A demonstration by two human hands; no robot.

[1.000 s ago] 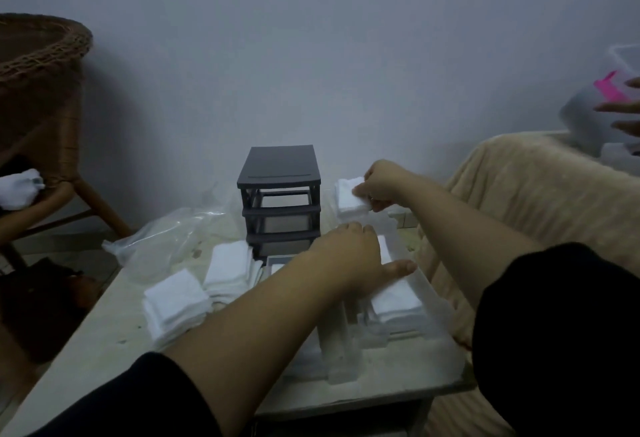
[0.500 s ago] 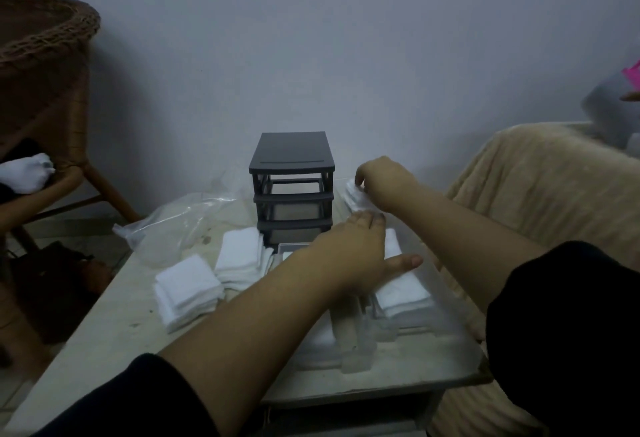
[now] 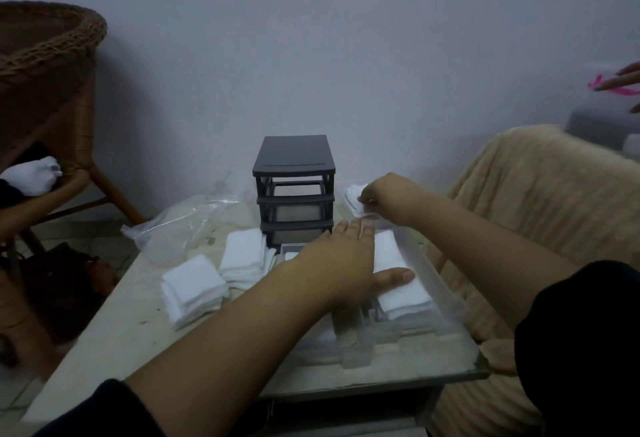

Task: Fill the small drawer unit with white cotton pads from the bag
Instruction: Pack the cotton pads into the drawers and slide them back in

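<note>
A dark grey drawer unit (image 3: pixel 293 190) stands at the back of the table with its three slots empty. Clear drawers lie in front of it; the right drawer (image 3: pixel 440 284) holds a stack of white cotton pads (image 3: pixel 398 284). My left hand (image 3: pixel 341 265) lies flat, fingers spread, over the drawers with its thumb on that stack. My right hand (image 3: pixel 389 197) pinches a small bunch of pads (image 3: pixel 355 195) low, just right of the unit. Two loose pad stacks (image 3: pixel 194 286) (image 3: pixel 244 256) sit left of the drawers. The clear plastic bag (image 3: pixel 180 225) lies crumpled at the back left.
The pale table (image 3: pixel 114 332) ends close to me and at the right, where a beige covered seat (image 3: pixel 540 208) stands. A wicker chair (image 3: pixel 52 90) stands at the left. Another person's fingers (image 3: pixel 620 81) and a clear box show at the far right edge.
My right hand has come down with the bunch of pads from beside the unit's top to table level. My left hand has stayed on the drawers.
</note>
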